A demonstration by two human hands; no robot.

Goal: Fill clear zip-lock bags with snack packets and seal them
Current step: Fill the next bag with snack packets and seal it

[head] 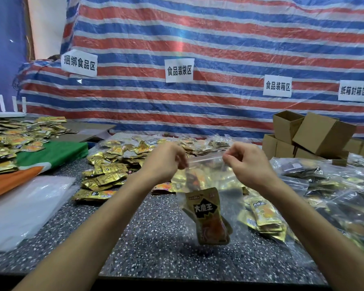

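I hold one clear zip-lock bag (225,181) up off the speckled table (156,238) by its top strip. My left hand (166,162) pinches one end and my right hand (247,162) the other, fingers curled tight on the plastic. Hung like this, the load sinks to the bottom and the mouth pulls straight, which I judge is what the seal wants. Whether the strip is already pressed shut I cannot tell. One gold snack packet (208,211) faces me inside the bag, with more behind it that I cannot count. The loose packets (105,173) lie heaped just beyond my left hand, near enough to grab and far too many to count. A flat stack of empty bags (25,206) waits at my left. The filled bags (328,185) are piled on my right, beside the cardboard boxes (322,133) — several, stacked crookedly. Four paper signs (179,70) hang on the striped tarp behind.
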